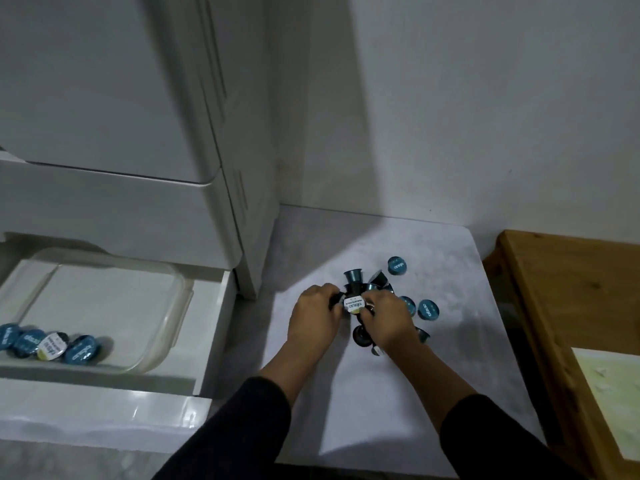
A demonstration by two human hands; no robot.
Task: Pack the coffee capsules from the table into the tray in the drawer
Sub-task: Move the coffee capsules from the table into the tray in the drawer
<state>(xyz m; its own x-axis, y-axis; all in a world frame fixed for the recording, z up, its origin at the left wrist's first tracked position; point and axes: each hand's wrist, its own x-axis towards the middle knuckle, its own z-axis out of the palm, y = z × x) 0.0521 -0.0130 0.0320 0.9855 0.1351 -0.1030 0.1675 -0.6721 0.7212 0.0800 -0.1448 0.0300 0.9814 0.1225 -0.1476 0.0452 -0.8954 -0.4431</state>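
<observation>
Several teal and dark coffee capsules [427, 309] lie in a loose heap on the small white table [415, 393]. My left hand [313, 318] and my right hand [386, 320] meet over the heap, fingers curled round capsules. A white-lidded capsule [353, 306] is pinched between the two hands. A clear plastic tray [166, 306] sits in the open white drawer [214, 327] at the left. Several capsules [81, 348] stand in a row at the tray's near left corner.
A white drawer unit [138, 133] rises behind the open drawer, close against the table's left edge. A wooden table [540, 306] with a pale sheet on it stands at the right. A white wall runs behind.
</observation>
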